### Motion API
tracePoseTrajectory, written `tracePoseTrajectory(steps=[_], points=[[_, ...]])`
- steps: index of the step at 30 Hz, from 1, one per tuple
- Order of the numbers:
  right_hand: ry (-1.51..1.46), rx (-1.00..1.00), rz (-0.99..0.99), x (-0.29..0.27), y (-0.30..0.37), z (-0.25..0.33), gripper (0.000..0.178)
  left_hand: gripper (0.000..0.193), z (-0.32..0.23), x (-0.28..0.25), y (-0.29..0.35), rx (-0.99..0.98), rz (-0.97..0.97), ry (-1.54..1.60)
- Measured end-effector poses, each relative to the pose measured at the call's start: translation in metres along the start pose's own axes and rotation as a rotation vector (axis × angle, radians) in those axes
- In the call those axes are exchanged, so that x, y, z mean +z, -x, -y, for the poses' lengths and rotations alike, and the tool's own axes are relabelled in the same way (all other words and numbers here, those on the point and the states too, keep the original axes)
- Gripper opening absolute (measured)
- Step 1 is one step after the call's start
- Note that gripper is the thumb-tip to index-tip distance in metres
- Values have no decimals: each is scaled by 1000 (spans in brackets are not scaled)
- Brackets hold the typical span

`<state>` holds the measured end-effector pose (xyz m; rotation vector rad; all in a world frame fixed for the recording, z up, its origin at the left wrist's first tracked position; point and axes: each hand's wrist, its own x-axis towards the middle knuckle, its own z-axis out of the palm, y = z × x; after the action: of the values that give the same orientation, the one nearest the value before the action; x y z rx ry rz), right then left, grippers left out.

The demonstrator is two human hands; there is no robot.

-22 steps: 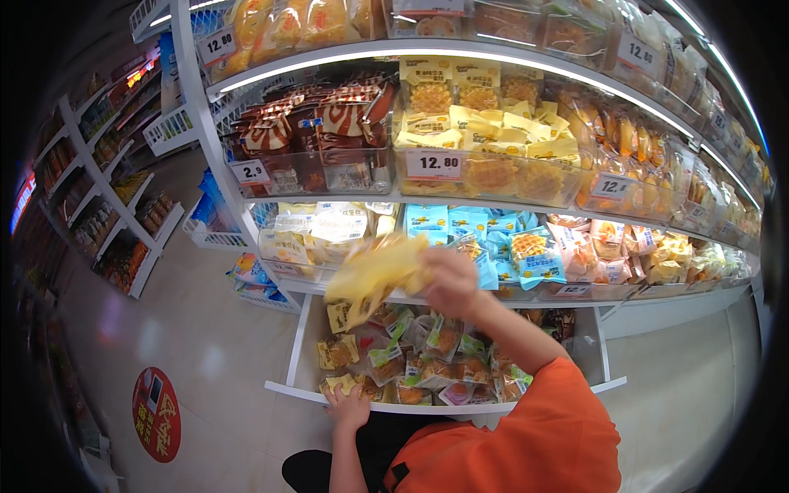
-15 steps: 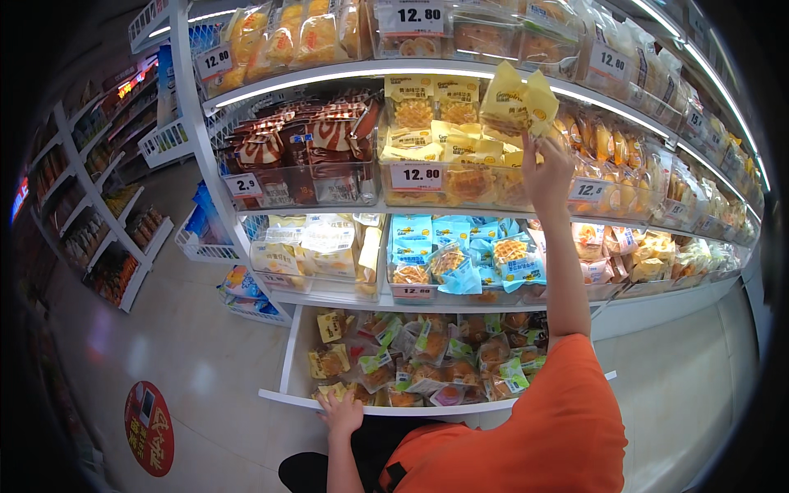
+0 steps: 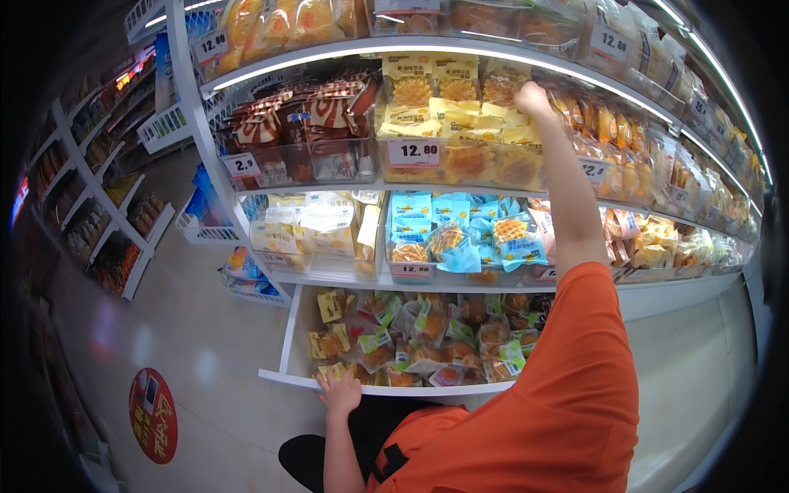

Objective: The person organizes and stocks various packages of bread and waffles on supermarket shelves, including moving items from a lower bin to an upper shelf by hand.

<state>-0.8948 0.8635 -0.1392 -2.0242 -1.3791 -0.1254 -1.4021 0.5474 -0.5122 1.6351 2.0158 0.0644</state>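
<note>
My right hand (image 3: 532,100) reaches to the middle shelf, fingers closed at the right edge of a yellow waffle packet (image 3: 502,82). This packet stands upright at the back of a clear bin (image 3: 464,182), in line with similar waffle packets (image 3: 457,80); more lie in front. My fingertips are partly hidden behind the hand. Low down, my left hand (image 3: 339,390) grips the front edge of a pulled-out white drawer (image 3: 427,390), fingers hooked over its rim beside a small yellow packet (image 3: 331,371). Inside the drawer lie several clear-wrapped buns (image 3: 431,319).
Brown packets (image 3: 341,107) fill the bin to the left, and wrapped yellow cakes (image 3: 612,131) the one to the right. Blue waffle packets (image 3: 452,238) sit on the shelf below. A lit shelf edge (image 3: 345,54) runs above my hand. White baskets (image 3: 215,230) hang on the left side.
My right hand has moved the waffle packet back and down, from in front of the shelf to an upright place at the rear of the bin. My left hand stays on the drawer.
</note>
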Motion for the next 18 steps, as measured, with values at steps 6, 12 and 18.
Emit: tracePoseTrajectory(steps=[6, 12, 18], points=[[511, -314, -413, -24, 73, 54, 51, 49, 7, -1, 10, -54, 2, 14], [-568, -1019, -261, 68, 309, 118, 19, 50, -1, 8, 14, -44, -131, -36], [-358, -793, 1051, 345, 484, 132, 31, 50, -5, 4, 17, -16, -178, -38]])
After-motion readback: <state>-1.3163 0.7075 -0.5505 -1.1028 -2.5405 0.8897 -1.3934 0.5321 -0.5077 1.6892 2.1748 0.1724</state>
